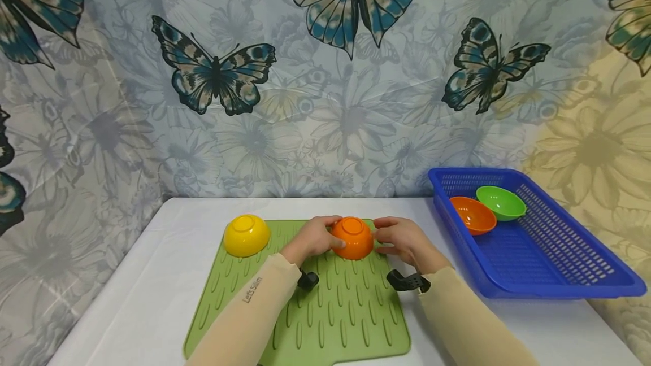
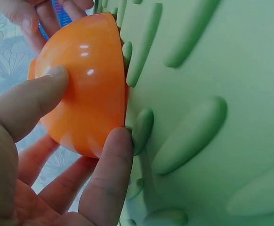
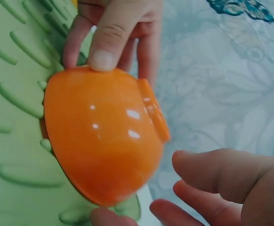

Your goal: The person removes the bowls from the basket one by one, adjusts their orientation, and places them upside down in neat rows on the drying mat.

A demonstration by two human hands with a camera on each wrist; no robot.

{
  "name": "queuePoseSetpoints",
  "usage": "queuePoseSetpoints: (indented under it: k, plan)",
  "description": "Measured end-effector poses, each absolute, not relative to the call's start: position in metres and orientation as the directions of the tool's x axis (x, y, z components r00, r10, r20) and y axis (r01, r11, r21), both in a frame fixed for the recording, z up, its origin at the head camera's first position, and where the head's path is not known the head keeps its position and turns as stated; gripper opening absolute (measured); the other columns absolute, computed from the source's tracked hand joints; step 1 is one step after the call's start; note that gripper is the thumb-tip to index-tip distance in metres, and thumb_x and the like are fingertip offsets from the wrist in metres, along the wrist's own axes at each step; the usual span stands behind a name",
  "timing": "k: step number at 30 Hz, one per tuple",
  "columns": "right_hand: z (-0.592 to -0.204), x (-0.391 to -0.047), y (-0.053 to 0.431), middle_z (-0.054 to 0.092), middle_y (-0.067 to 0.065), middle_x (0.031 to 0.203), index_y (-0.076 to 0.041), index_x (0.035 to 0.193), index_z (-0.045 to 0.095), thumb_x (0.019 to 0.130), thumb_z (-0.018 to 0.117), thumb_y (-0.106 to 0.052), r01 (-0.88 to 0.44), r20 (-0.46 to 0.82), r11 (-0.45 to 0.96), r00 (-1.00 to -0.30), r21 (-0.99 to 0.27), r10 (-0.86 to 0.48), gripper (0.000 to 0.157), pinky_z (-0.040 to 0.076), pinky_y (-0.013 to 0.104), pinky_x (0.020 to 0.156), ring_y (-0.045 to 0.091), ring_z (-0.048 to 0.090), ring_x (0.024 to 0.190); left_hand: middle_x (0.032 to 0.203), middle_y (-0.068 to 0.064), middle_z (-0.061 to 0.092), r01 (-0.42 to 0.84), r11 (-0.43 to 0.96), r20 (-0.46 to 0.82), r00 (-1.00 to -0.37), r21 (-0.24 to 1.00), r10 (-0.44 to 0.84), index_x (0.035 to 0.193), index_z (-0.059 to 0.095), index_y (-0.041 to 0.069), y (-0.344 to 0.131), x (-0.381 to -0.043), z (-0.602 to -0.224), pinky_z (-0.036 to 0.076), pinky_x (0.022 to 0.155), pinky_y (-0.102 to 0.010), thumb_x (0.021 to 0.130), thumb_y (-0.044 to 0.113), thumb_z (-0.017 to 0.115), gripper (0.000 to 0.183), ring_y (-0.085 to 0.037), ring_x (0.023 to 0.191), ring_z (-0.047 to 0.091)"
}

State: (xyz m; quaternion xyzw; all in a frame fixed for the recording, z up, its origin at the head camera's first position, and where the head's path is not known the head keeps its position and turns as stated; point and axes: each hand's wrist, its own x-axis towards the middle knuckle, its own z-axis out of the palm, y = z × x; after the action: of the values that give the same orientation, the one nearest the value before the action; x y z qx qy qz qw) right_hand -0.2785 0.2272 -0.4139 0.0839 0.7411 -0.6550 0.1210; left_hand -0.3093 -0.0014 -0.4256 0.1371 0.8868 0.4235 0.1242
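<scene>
An orange bowl (image 1: pixel 352 238) sits upside down on a green ridged mat (image 1: pixel 325 321), its foot ring facing up. My left hand (image 1: pixel 316 237) holds it from the left, the thumb (image 2: pixel 50 89) against its side and the other fingers round the far side and rim. On the right, my right hand (image 1: pixel 407 243) is beside the bowl with fingers spread; in the right wrist view its thumb (image 3: pixel 217 172) is apart from the bowl, while one fingertip is close to the rim. A yellow bowl (image 1: pixel 247 235), also upside down, rests at the mat's far left corner.
A blue plastic basket (image 1: pixel 529 275) stands to the right on the white-covered table (image 1: pixel 132 287). Inside it lie an orange bowl (image 1: pixel 473 214) and a green bowl (image 1: pixel 500 202), both right side up. A butterfly-patterned cloth (image 1: pixel 351 129) hangs behind the table.
</scene>
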Motion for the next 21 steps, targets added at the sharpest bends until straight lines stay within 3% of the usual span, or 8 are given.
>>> queuePoseSetpoints:
  k: [10,17,21]
  plan:
    - [-0.4,-0.254,0.245,0.04,0.029,0.145,0.007,0.146,0.041,0.097,0.061,-0.005,0.226,-0.233,0.072,-0.964,-0.972,-0.13,0.055,0.051,0.052,0.093,0.047,0.047,0.124,0.136,-0.007,0.058,0.141,0.611,-0.104,-0.932,0.779,0.348,0.143,0.057,0.021,-0.002,-0.308,-0.428,0.044,0.099,-0.046,0.082,0.022,0.084,0.067,-0.028,0.122,0.053]
    - [-0.355,-0.219,0.252,0.032,0.026,0.154,0.001,0.152,0.036,0.098,0.064,-0.016,0.161,-0.181,0.107,-0.958,-0.981,-0.223,0.063,0.049,0.054,0.095,0.046,0.039,0.133,0.136,-0.007,0.058,0.136,0.601,-0.106,-0.931,0.787,0.35,0.144,0.056,0.02,-0.003,-0.308,-0.428,0.045,0.099,-0.046,0.083,0.022,0.083,0.067,-0.028,0.122,0.053]
    - [-0.323,-0.2,0.271,0.028,0.024,0.156,-0.002,0.156,0.03,0.101,0.061,-0.018,0.102,-0.121,0.08,-0.947,-0.992,-0.296,0.065,0.049,0.055,0.094,0.035,0.044,0.132,0.136,-0.007,0.058,0.133,0.604,-0.109,-0.931,0.786,0.347,0.144,0.056,0.02,-0.004,-0.308,-0.427,0.045,0.098,-0.046,0.083,0.022,0.083,0.067,-0.028,0.121,0.053]
